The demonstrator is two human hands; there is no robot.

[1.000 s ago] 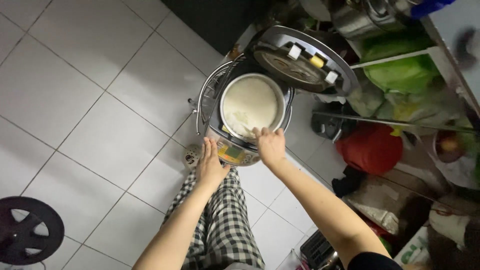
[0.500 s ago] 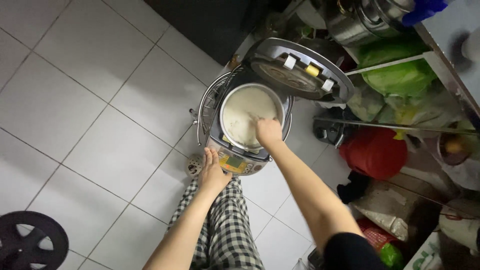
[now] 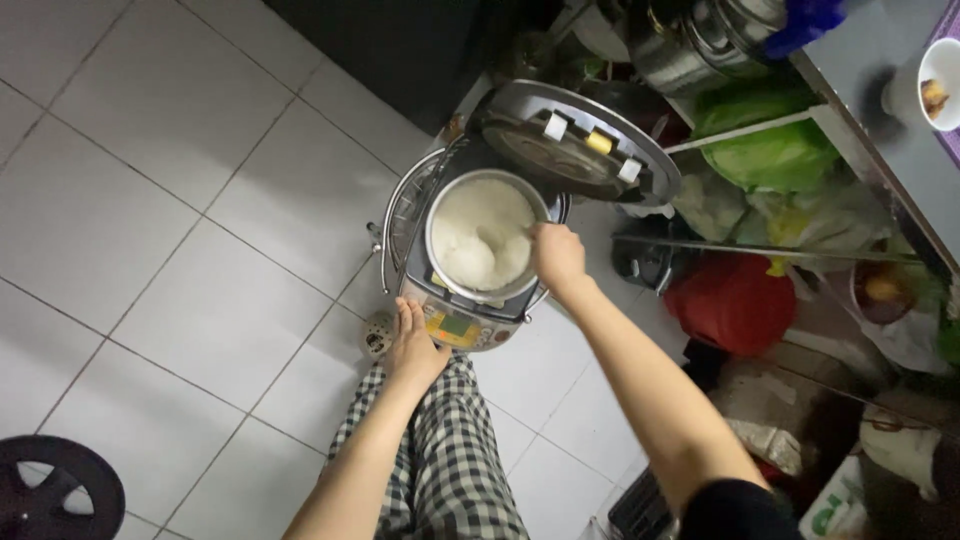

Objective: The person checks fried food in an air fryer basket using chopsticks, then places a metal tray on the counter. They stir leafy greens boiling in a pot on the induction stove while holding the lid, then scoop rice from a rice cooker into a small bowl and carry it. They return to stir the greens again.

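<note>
1. Rice cooker (image 3: 470, 300) on the white tiled floor (image 3: 150, 200), lid (image 3: 575, 140) swung up and back on its hinge, the inner pot (image 3: 483, 238) sitting in the body and well filled with white rice (image 3: 478, 235).
2. Right hand (image 3: 557, 257) rests curled at the pot's right rim, fingers closed; it may be pinching a rice paddle or the rim itself, but I cannot tell from this angle.
3. Left hand (image 3: 415, 343) lies flat and open against the front of the cooker, beside the control panel (image 3: 452, 328), steadying the body and gripping nothing.
4. Pot and rice together look heavy for one hand (thin metal, smooth and likely hot), so I judge the rim a poor, slippery hold.
5. Cooked rice is soft and sticky; it clings and would take scooping, not pouring.
6. Wire carry handle (image 3: 405, 215) lies folded down on the left, the sounder place to lift the whole cooker.
</note>
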